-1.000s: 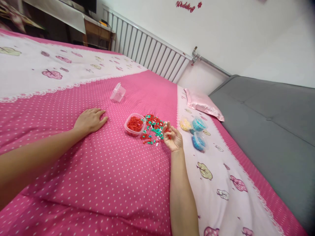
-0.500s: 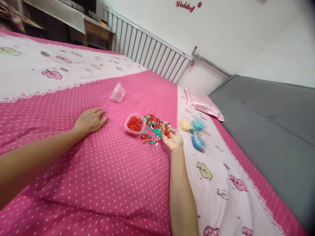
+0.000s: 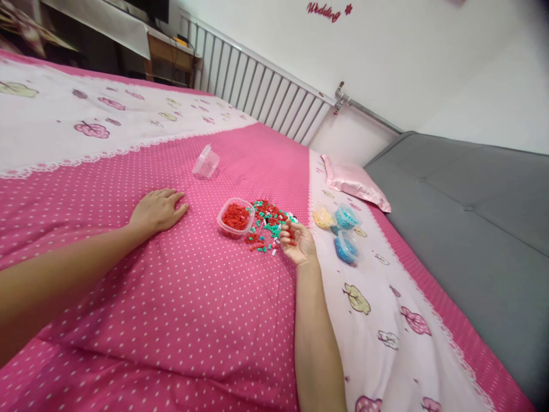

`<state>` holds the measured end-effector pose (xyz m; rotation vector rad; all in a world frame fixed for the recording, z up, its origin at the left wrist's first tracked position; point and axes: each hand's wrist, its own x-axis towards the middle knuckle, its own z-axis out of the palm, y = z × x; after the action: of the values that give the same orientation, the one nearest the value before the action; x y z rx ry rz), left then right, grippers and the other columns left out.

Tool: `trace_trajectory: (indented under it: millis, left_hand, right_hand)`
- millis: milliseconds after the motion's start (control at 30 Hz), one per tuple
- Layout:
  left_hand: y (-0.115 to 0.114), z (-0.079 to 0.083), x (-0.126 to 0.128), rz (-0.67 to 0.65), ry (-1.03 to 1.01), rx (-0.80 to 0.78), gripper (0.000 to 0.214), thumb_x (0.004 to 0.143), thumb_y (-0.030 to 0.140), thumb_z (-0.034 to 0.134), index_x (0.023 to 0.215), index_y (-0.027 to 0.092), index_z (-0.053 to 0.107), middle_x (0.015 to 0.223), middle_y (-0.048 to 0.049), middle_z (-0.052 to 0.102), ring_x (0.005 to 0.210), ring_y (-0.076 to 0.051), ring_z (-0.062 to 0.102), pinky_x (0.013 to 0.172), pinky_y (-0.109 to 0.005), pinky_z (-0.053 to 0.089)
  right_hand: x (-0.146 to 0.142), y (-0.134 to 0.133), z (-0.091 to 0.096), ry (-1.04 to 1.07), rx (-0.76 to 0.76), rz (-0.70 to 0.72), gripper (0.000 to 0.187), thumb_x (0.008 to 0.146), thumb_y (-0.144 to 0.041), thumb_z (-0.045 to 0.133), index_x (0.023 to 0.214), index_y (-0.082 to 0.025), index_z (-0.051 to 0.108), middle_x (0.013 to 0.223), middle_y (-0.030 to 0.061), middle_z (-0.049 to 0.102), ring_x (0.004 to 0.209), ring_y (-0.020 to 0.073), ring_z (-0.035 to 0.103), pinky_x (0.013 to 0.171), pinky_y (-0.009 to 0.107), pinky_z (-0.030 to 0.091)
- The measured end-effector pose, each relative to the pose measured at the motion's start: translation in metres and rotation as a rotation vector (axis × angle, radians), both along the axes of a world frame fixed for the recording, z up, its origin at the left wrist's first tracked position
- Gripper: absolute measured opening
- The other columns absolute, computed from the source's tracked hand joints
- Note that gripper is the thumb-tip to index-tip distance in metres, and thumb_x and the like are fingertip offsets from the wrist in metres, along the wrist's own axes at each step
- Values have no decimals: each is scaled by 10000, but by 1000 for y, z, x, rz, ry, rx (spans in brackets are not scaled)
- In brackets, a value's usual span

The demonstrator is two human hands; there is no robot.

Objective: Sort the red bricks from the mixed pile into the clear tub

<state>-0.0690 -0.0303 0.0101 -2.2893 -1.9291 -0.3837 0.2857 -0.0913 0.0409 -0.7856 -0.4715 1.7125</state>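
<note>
My left hand [image 3: 158, 209] lies flat on the pink dotted bedspread [image 3: 171, 297], fingers stretched out, holding nothing. My right hand [image 3: 298, 241] rests palm-up at the edge of a loose pile of small red, green and white pieces [image 3: 268, 224]. Its fingers curl over a few red pieces in the palm. Just left of the pile stands a clear tub [image 3: 235, 217] filled with red pieces.
An empty clear tub [image 3: 206, 161] lies on its side farther back. Tubs of yellow [image 3: 323, 217] and blue pieces [image 3: 346, 216] [image 3: 345, 248] sit right of my right hand. A pink pillow [image 3: 354, 182], a grey sofa [image 3: 463, 229] and a white radiator [image 3: 261, 91] lie beyond.
My right hand has sunk a little and shifted left toward the pile, its fingers curling more over the red pieces. The left hand has not moved.
</note>
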Motion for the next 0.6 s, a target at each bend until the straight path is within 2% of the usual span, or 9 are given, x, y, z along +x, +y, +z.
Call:
trace_trajectory:
  millis: [67, 133, 200, 267, 333, 400, 467, 600]
  left_hand:
    - [0, 0, 0, -1, -1, 0, 652, 855, 514, 238, 1275, 75, 473, 1316, -157, 483, 1228, -276, 410, 1035, -405, 263]
    - [0, -1, 0, -2, 2, 2, 652, 855, 514, 235, 1276, 77, 473, 1317, -161, 482, 1227, -282, 410, 1033, -412, 262]
    - [1, -1, -1, -1, 8, 5, 656, 857, 515, 224, 1278, 78, 471, 1319, -165, 479, 1223, -292, 412, 1029, -421, 264]
    - [1, -2, -1, 6, 15, 8, 660, 857, 521, 208, 1279, 88, 472, 1317, -157, 482, 1225, -294, 411, 1028, -421, 263]
    - [2, -3, -1, 18, 29, 8, 657, 856, 528, 193, 1285, 114, 470, 1315, -135, 488, 1231, -284, 409, 1030, -412, 260]
    - [2, -3, -1, 26, 37, 6, 652, 855, 531, 192, 1289, 128, 466, 1317, -123, 488, 1235, -276, 406, 1032, -403, 259]
    - [1, -2, -1, 21, 35, 3, 651, 858, 525, 201, 1290, 115, 464, 1322, -133, 482, 1236, -279, 405, 1030, -400, 260]
    - [1, -1, -1, 12, 26, -3, 649, 866, 517, 217, 1284, 87, 464, 1329, -156, 471, 1229, -289, 408, 1027, -405, 262]
  right_hand:
    - [-3, -1, -3, -138, 34, 33, 142, 658, -195, 679, 749, -163, 575, 533, -79, 444, 378, 9, 337, 272, 76, 204]
    - [-8, -3, -7, -344, 73, 71, 228, 609, -245, 741, 775, -156, 612, 502, -95, 416, 360, 2, 280, 277, 94, 130]
    - [-14, -4, -12, -594, 118, 107, 276, 586, -279, 756, 807, -145, 659, 495, -86, 457, 368, 7, 298, 309, 112, 171]
    - [-19, -5, -17, -831, 197, 109, 255, 594, -290, 740, 796, -140, 693, 544, -46, 568, 431, 38, 418, 398, 144, 315]
    - [-22, -4, -22, -1044, 290, 96, 194, 621, -270, 706, 772, -149, 714, 660, 4, 670, 577, 101, 554, 566, 213, 430]
    - [-23, -2, -26, -1255, 343, 86, 164, 657, -240, 661, 789, -170, 728, 762, 31, 711, 708, 158, 613, 679, 270, 453]
    - [-24, 0, -29, -1440, 350, 86, 185, 687, -212, 621, 833, -191, 734, 808, 37, 721, 749, 180, 629, 705, 289, 456]
    - [-26, 1, -30, -1599, 416, 89, 237, 702, -175, 598, 890, -227, 732, 861, 28, 722, 757, 178, 634, 704, 276, 458]
